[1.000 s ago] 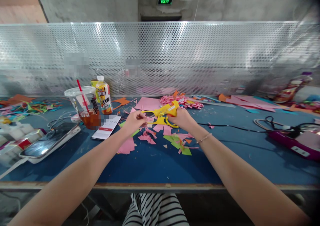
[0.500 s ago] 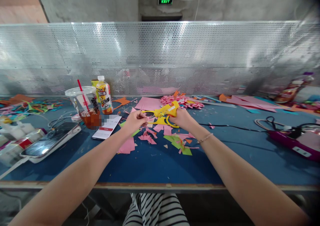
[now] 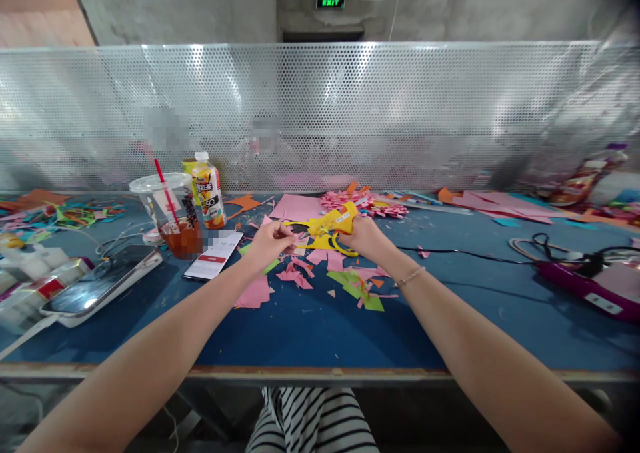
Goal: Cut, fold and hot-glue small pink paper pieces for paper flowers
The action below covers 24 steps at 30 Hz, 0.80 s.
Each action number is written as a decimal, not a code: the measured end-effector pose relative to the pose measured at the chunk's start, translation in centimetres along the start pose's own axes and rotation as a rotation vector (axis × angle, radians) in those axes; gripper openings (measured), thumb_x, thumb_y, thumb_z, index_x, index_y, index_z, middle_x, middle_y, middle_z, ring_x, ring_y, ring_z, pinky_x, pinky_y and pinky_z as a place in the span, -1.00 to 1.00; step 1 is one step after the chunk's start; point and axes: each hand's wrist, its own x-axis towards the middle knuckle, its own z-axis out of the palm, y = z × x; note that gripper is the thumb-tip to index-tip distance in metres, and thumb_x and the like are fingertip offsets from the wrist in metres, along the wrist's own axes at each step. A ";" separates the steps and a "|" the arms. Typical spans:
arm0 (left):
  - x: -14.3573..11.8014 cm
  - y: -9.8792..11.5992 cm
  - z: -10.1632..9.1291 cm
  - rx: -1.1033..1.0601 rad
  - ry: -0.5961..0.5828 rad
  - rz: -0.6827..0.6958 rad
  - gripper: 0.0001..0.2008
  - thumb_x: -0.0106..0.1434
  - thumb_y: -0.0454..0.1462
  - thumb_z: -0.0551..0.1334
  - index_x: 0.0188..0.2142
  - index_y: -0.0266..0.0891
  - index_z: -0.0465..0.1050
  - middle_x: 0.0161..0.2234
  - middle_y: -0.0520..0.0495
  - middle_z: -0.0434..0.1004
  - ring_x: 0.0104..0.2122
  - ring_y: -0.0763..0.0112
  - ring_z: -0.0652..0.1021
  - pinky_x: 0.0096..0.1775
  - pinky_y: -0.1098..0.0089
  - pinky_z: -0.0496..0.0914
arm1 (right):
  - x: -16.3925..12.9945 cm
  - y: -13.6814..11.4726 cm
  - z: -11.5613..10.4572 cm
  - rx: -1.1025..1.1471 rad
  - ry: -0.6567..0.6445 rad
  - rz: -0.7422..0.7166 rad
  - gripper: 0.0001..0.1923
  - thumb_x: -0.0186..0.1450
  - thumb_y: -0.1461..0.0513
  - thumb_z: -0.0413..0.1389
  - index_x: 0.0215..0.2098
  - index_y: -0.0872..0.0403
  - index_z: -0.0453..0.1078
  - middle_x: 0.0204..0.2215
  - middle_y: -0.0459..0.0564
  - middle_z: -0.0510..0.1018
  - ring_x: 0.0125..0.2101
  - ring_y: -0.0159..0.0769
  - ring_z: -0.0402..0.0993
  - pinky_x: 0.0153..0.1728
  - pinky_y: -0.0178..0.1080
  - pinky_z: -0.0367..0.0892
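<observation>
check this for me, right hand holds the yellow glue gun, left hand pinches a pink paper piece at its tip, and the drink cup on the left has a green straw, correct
One detail is off: the straw in the drink cup is red, not green, as the head view shows. The rest stands: the right hand holds the yellow glue gun, and the left hand pinches a pink paper piece at its tip.

We see even, bright light, with glare patches on the metal screen [image 3: 320, 113]. Edges bend outward, the top right corner darkens, and the table's [image 3: 310, 326] right end blurs.
</observation>
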 end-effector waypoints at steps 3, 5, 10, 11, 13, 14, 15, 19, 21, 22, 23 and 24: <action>0.0 -0.1 0.0 0.017 0.002 0.002 -0.89 0.00 -0.42 0.23 -0.55 -0.31 0.28 -0.64 0.03 0.41 -0.58 0.52 0.48 -0.46 0.46 0.40 | 0.0 0.1 0.1 -0.012 0.008 0.009 -0.82 0.10 0.21 0.05 -0.46 0.22 0.33 -0.56 0.03 0.42 -0.59 -0.42 0.27 -0.59 -0.37 0.08; 0.0 -0.1 0.0 0.024 0.000 -0.003 -0.90 0.01 -0.41 0.22 -0.54 -0.31 0.28 -0.63 0.03 0.41 -0.58 0.52 0.48 -0.46 0.46 0.40 | 0.1 0.2 0.1 -0.011 0.003 -0.004 -0.81 0.10 0.21 0.05 -0.46 0.22 0.33 -0.56 0.02 0.42 -0.59 -0.42 0.26 -0.59 -0.37 0.08; 0.1 -0.1 0.0 0.000 -0.008 0.001 -0.89 0.01 -0.41 0.23 -0.54 -0.31 0.28 -0.64 0.04 0.41 -0.58 0.53 0.48 -0.45 0.46 0.41 | 0.1 0.4 0.2 -0.003 -0.004 -0.022 -0.81 0.12 0.21 0.02 -0.44 0.22 0.35 -0.53 0.01 0.44 -0.57 -0.43 0.29 -0.56 -0.38 0.10; 0.1 -0.1 0.0 -0.003 -0.008 0.003 -0.89 0.01 -0.41 0.23 -0.54 -0.31 0.28 -0.64 0.04 0.41 -0.58 0.53 0.48 -0.45 0.46 0.41 | 0.1 0.4 0.2 -0.002 -0.006 -0.021 -0.81 0.12 0.22 0.02 -0.44 0.21 0.35 -0.53 0.00 0.44 -0.56 -0.43 0.29 -0.56 -0.38 0.10; 0.0 -0.1 0.0 0.001 -0.004 0.005 -0.89 0.00 -0.42 0.23 -0.55 -0.31 0.28 -0.65 0.04 0.41 -0.58 0.53 0.48 -0.47 0.47 0.41 | 0.1 0.3 0.1 -0.001 -0.009 -0.009 -0.81 0.12 0.21 0.02 -0.44 0.21 0.36 -0.54 -0.01 0.43 -0.57 -0.43 0.29 -0.57 -0.38 0.10; 0.0 -0.1 0.0 0.002 -0.002 0.005 -0.89 0.00 -0.42 0.23 -0.55 -0.31 0.28 -0.65 0.03 0.41 -0.58 0.53 0.48 -0.47 0.47 0.41 | 0.1 0.3 0.1 -0.004 -0.010 -0.001 -0.80 0.12 0.21 0.02 -0.44 0.21 0.36 -0.55 -0.01 0.42 -0.58 -0.43 0.28 -0.57 -0.38 0.10; 0.0 -0.1 0.0 -0.001 -0.002 0.003 -0.89 0.00 -0.42 0.23 -0.55 -0.31 0.28 -0.64 0.04 0.41 -0.58 0.53 0.48 -0.47 0.47 0.41 | 0.1 0.2 0.0 -0.010 -0.007 0.007 -0.80 0.11 0.20 0.02 -0.45 0.21 0.36 -0.56 -0.01 0.42 -0.59 -0.43 0.27 -0.58 -0.38 0.10; 0.0 -0.1 0.0 -0.015 -0.002 -0.001 -0.87 -0.02 -0.42 0.24 -0.56 -0.31 0.28 -0.65 0.05 0.40 -0.58 0.53 0.49 -0.45 0.46 0.42 | 0.0 0.0 -0.1 -0.045 0.032 0.036 -0.79 0.08 0.18 0.05 -0.45 0.19 0.35 -0.57 0.00 0.42 -0.59 -0.40 0.29 -0.60 -0.36 0.10; 0.1 -0.1 0.0 -0.014 0.001 0.001 -0.87 -0.01 -0.42 0.24 -0.56 -0.31 0.28 -0.65 0.05 0.40 -0.58 0.53 0.48 -0.45 0.46 0.42 | -0.1 -0.2 -0.1 -0.059 0.043 0.049 -0.79 0.08 0.16 0.05 -0.45 0.18 0.36 -0.56 0.01 0.43 -0.57 -0.36 0.32 -0.59 -0.35 0.11; 0.1 -0.1 0.0 -0.014 0.003 0.001 -0.87 -0.01 -0.42 0.24 -0.56 -0.31 0.28 -0.65 0.04 0.40 -0.58 0.53 0.48 -0.45 0.46 0.42 | -0.2 -0.3 -0.2 -0.064 0.046 0.051 -0.78 0.08 0.15 0.05 -0.45 0.17 0.36 -0.56 0.02 0.43 -0.56 -0.35 0.33 -0.59 -0.35 0.12; 0.2 -0.2 0.0 -0.014 0.003 0.000 -0.87 -0.01 -0.42 0.24 -0.56 -0.31 0.28 -0.66 0.04 0.40 -0.58 0.53 0.48 -0.45 0.46 0.42 | -0.2 -0.5 -0.3 -0.066 0.046 0.049 -0.78 0.08 0.14 0.05 -0.45 0.17 0.36 -0.56 0.02 0.43 -0.54 -0.33 0.35 -0.58 -0.34 0.13; 0.2 -0.2 0.1 -0.013 0.003 0.000 -0.87 -0.01 -0.42 0.24 -0.56 -0.31 0.28 -0.66 0.04 0.40 -0.59 0.53 0.48 -0.46 0.46 0.42 | -0.3 -0.6 -0.3 -0.065 0.046 0.043 -0.77 0.09 0.14 0.04 -0.45 0.16 0.37 -0.56 0.02 0.43 -0.53 -0.31 0.36 -0.56 -0.34 0.14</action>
